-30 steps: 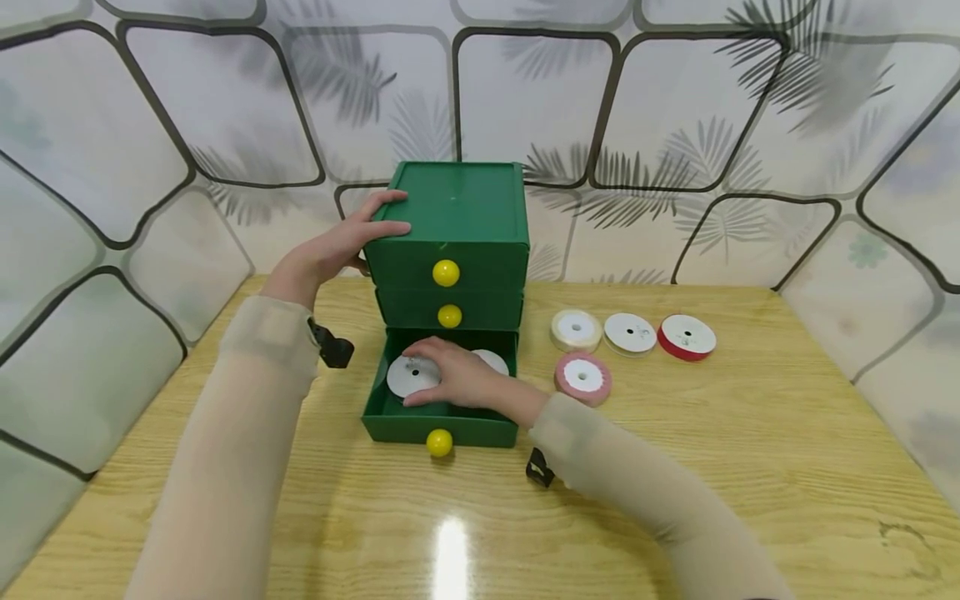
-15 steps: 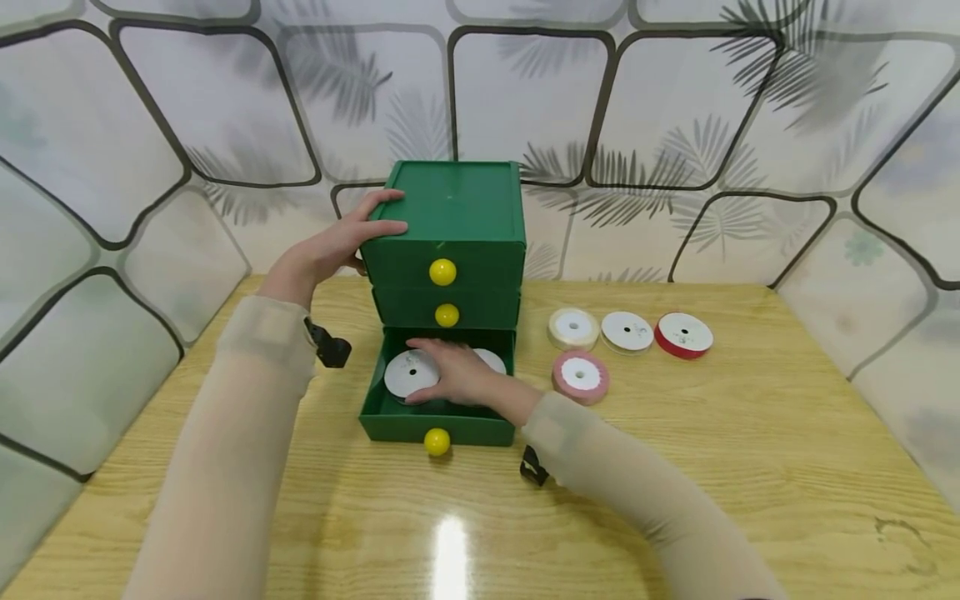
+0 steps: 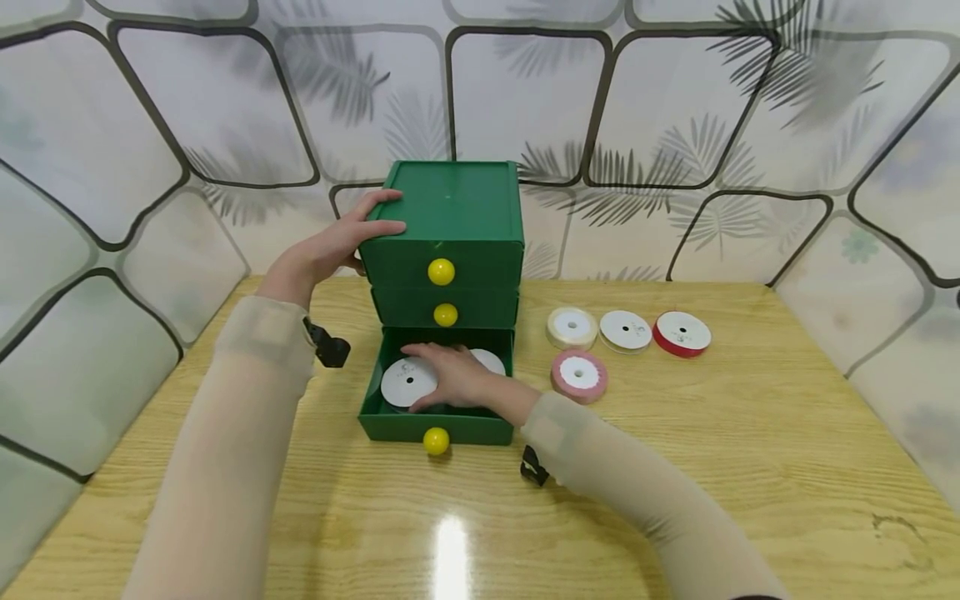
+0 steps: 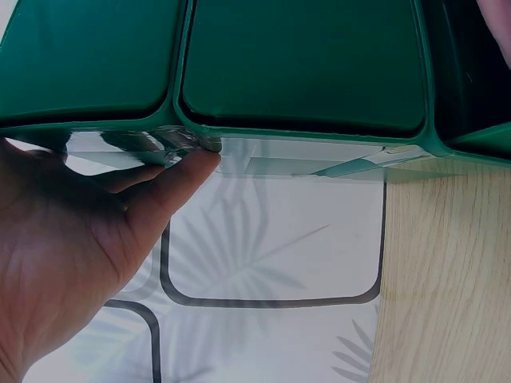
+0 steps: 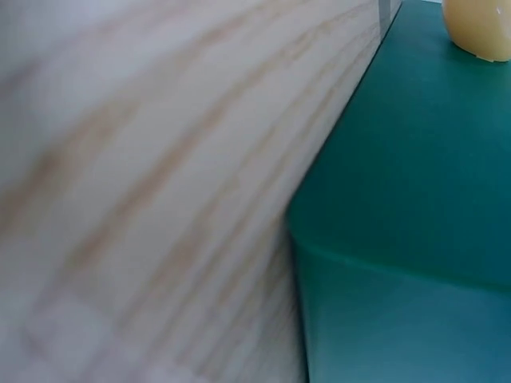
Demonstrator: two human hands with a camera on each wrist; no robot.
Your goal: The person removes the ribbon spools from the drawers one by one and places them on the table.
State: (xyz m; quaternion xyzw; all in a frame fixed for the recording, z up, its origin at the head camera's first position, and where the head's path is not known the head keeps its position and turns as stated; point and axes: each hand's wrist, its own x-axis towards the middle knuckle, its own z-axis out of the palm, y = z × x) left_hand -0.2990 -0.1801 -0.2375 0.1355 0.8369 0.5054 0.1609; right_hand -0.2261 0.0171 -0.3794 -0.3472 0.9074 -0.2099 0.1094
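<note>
A green three-drawer cabinet (image 3: 457,196) with yellow knobs stands on the table, its bottom drawer (image 3: 420,429) pulled out. My left hand (image 3: 322,250) rests on the cabinet's upper left edge, two digits lying straight on the top and others down along the side. In the left wrist view, fingertips (image 4: 204,159) touch the cabinet's side wall. Inside the drawer my right hand (image 3: 461,377) holds a white ribbon spool (image 3: 405,385) by its rim, thumb at the front and fingers at the back. Another white spool (image 3: 489,361) lies partly hidden behind that hand.
On the table right of the cabinet lie a cream ribbon spool (image 3: 572,328), a white spool (image 3: 626,332), a red ribbon spool (image 3: 682,333) and a pink ribbon spool (image 3: 579,375). A patterned wall covering (image 3: 525,100) rises behind. The right wrist view shows mainly the drawer's corner (image 5: 383,207).
The white spool in my right hand has shifted slightly toward the drawer's front and tilted, its face looking brighter. My left hand stays on the cabinet.
</note>
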